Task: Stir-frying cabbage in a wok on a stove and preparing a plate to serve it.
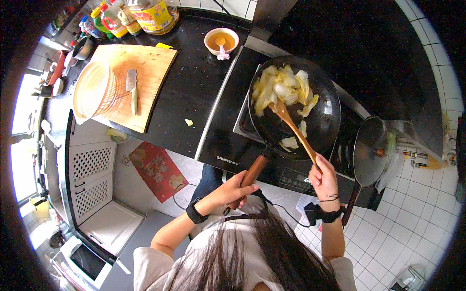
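Around the brown wooden handle (253, 170) of a dark wok (320, 94), my left hand (233, 191) is closed. The wok rests on the black cooktop (240, 149). In my right hand (323, 176) is the upper end of a wooden spatula (293, 125). Its blade touches a heap of cut napa cabbage (284, 85) on the wok's far left side. A few loose cabbage pieces (289, 142) lie apart from the heap, near the wok's front wall. The spatula's blade is partly hidden among the leaves.
Left of the cooktop, a cleaver (131, 91) and a plastic colander (93, 92) lie on a wooden cutting board (156, 69). A bowl of brownish liquid (227, 40) holds a spoon. Bottles (151, 16) stand behind. A glass lid (369, 152) leans at the right.
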### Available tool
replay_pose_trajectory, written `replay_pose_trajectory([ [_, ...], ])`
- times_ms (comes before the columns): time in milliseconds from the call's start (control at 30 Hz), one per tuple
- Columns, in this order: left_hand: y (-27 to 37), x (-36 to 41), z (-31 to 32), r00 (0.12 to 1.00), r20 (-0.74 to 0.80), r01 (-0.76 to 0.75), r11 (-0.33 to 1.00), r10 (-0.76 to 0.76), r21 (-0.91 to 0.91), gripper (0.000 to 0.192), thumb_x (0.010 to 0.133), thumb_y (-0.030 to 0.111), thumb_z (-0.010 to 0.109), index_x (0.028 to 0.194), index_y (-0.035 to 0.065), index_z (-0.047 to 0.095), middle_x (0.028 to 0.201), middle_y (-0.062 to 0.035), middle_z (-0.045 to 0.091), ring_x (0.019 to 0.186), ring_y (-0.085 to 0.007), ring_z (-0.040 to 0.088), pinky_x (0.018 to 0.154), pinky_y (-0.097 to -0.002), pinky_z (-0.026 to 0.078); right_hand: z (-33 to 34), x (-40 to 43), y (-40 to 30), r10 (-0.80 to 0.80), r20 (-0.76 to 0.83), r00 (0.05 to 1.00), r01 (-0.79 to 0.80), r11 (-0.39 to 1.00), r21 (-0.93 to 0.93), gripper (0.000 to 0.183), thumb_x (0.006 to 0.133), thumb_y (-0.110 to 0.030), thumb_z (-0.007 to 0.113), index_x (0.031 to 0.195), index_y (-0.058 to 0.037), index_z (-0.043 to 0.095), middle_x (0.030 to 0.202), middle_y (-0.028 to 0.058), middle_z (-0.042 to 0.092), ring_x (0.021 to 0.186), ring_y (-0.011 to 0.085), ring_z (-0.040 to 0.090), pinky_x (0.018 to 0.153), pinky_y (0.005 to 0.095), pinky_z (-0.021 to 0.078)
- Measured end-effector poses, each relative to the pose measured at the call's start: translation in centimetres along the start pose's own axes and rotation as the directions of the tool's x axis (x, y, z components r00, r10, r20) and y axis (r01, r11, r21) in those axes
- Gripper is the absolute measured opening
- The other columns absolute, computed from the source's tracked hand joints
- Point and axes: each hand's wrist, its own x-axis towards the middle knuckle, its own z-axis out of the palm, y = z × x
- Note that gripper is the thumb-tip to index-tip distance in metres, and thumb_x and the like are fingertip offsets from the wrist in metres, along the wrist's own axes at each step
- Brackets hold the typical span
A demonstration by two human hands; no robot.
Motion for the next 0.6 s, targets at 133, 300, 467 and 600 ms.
replay_pose_trajectory([
  [133, -0.4, 0.1, -0.3, 1.000, -0.004, -0.001, 1.000, 0.001, 0.027, 0.035, 0.089, 0.026, 0.061, 0.106, 0.0043, 0.041, 0.069, -0.0004, 0.048, 0.047, -0.0088, 0.049, 0.040, -0.0238, 0.041, 0.5, 0.6, 0.8, 0.123, 0.160, 0.979, -0.192, 0.813, 0.549, 0.036, 0.098, -0.021, 0.044, 0.128, -0.0018, 0.045, 0.055, -0.0056, 0.032, 0.042, 0.0050, 0.030, 0.040, 0.0208, 0.0254],
  [300, 0.0, -0.2, -0.1, 1.000, -0.018, 0.002, 1.000, -0.002, -0.009, 0.035, 0.088, 0.027, 0.062, 0.106, 0.0046, 0.041, 0.066, 0.0002, 0.048, 0.047, -0.0087, 0.049, 0.040, -0.0238, 0.041, -0.1, -1.7, 1.6, 0.066, 0.337, 0.939, -0.339, 0.341, 0.877, 0.043, 0.098, -0.015, 0.039, 0.137, 0.0010, 0.032, 0.056, -0.0039, 0.031, 0.044, 0.0066, 0.033, 0.043, 0.0205, 0.0280],
  [467, 0.0, -0.1, -0.1, 1.000, -0.011, -0.009, 1.000, 0.009, 0.012, 0.035, 0.088, 0.027, 0.062, 0.105, 0.0050, 0.040, 0.064, 0.0006, 0.047, 0.046, -0.0087, 0.048, 0.040, -0.0240, 0.042, -1.1, -5.5, 2.1, 0.014, 0.236, 0.972, -0.233, 0.212, 0.949, 0.052, 0.097, -0.013, 0.039, 0.143, -0.0017, 0.019, 0.056, -0.0027, 0.033, 0.043, 0.0075, 0.035, 0.041, 0.0210, 0.0277],
  [600, -0.4, 0.1, -0.5, 1.000, -0.002, 0.000, 1.000, 0.000, 0.027, 0.034, 0.088, 0.026, 0.062, 0.104, 0.0056, 0.040, 0.063, 0.0002, 0.047, 0.045, -0.0090, 0.048, 0.040, -0.0244, 0.042, -1.8, -7.4, 1.7, -0.079, 0.140, 0.987, -0.119, 0.223, 0.968, 0.052, 0.098, -0.015, 0.036, 0.144, -0.0022, 0.016, 0.055, -0.0018, 0.032, 0.042, 0.0078, 0.035, 0.040, 0.0214, 0.0282],
])
